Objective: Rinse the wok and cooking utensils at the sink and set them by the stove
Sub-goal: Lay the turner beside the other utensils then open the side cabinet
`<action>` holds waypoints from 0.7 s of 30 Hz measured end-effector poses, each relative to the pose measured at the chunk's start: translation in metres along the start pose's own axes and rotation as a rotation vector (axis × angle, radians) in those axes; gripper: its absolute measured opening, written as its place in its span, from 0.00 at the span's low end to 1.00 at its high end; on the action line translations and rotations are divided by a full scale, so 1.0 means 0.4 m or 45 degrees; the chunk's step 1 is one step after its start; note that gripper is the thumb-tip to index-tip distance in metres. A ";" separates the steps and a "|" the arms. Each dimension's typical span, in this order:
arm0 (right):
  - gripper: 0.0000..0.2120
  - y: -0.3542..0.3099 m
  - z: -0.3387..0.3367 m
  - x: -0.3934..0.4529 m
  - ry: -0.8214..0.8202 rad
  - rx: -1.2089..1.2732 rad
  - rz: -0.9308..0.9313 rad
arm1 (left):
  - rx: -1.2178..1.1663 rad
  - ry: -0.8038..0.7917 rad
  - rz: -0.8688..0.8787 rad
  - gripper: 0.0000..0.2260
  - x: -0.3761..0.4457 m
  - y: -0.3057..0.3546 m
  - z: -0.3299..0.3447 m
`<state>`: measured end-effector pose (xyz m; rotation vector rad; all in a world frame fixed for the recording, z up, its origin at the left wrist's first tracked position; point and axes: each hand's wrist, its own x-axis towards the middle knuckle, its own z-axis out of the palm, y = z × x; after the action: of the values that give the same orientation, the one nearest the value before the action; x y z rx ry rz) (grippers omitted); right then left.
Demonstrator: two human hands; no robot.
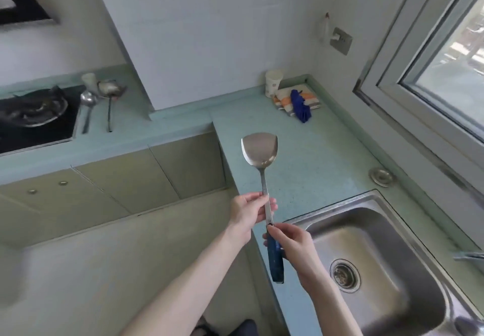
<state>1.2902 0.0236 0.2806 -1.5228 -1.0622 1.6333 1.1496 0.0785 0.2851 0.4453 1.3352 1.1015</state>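
Observation:
I hold a steel wok spatula (258, 152) with a blue handle upright over the counter edge, left of the sink (366, 246). My left hand (248, 212) pinches its metal shaft. My right hand (290, 244) grips the blue handle just below. At the far left a dark wok (34, 109) sits on the black stove (39, 131). Beside the stove lie a ladle (87, 102) and a skimmer (110, 92) on the counter.
A paper cup (273, 83), a folded striped cloth (296, 101) and a blue rag (301, 107) sit in the back corner. A round metal cap (381, 176) lies behind the sink. The faucet tip (468, 255) shows at the right edge. A window is at right.

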 end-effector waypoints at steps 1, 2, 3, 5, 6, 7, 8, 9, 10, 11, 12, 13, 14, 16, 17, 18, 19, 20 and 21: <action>0.07 -0.008 0.032 0.011 -0.041 -0.042 -0.001 | -0.023 0.019 0.012 0.09 0.006 0.015 -0.037; 0.07 -0.016 0.066 0.020 -0.084 -0.070 -0.003 | -0.043 0.036 0.025 0.08 0.010 0.033 -0.075; 0.07 -0.025 0.102 0.030 -0.117 -0.089 -0.008 | -0.063 0.052 0.037 0.08 0.015 0.050 -0.111; 0.07 -0.043 0.179 0.046 -0.161 -0.126 -0.021 | -0.083 0.082 0.056 0.08 0.022 0.088 -0.187; 0.07 -0.052 0.218 0.056 -0.183 -0.136 -0.033 | -0.088 0.097 0.072 0.07 0.024 0.109 -0.226; 0.07 -0.059 0.257 0.066 -0.206 -0.145 -0.045 | -0.095 0.110 0.088 0.06 0.026 0.130 -0.265; 0.07 -0.067 0.297 0.078 -0.230 -0.158 -0.055 | -0.099 0.126 0.100 0.06 0.029 0.152 -0.304; 0.07 -0.074 0.336 0.090 -0.252 -0.170 -0.063 | -0.102 0.146 0.109 0.06 0.033 0.172 -0.342; 0.07 -0.081 0.374 0.101 -0.273 -0.181 -0.067 | -0.104 0.169 0.115 0.07 0.038 0.191 -0.381; 0.08 -0.087 0.413 0.112 -0.293 -0.195 -0.074 | -0.111 0.192 0.121 0.08 0.044 0.209 -0.419; 0.08 -0.093 0.450 0.124 -0.310 -0.220 -0.081 | -0.121 0.210 0.125 0.08 0.051 0.226 -0.457; 0.08 -0.098 0.488 0.136 -0.322 -0.246 -0.086 | -0.133 0.225 0.127 0.08 0.060 0.239 -0.494; 0.08 -0.102 0.524 0.148 -0.330 -0.261 -0.089 | -0.146 0.240 0.131 0.08 0.069 0.254 -0.531; 0.08 -0.113 0.598 0.171 -0.341 -0.257 -0.091 | -0.159 0.269 0.148 0.07 0.088 0.284 -0.601; 0.08 -0.118 0.633 0.180 -0.347 -0.252 -0.092 | -0.157 0.282 0.156 0.07 0.098 0.298 -0.635; 0.08 -0.126 0.669 0.190 -0.352 -0.243 -0.095 | -0.144 0.293 0.166 0.07 0.108 0.314 -0.667; 0.08 -0.136 0.704 0.199 -0.357 -0.229 -0.097 | -0.130 0.299 0.178 0.07 0.119 0.331 -0.698; 0.07 -0.147 0.738 0.208 -0.364 -0.215 -0.092 | -0.124 0.305 0.184 0.06 0.128 0.347 -0.726; 0.07 -0.158 0.770 0.216 -0.372 -0.202 -0.084 | -0.133 0.314 0.186 0.06 0.138 0.363 -0.753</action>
<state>0.9714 0.0902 0.2950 -1.3560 -1.4135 1.7982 0.8115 0.0963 0.2976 0.3415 1.4681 1.3754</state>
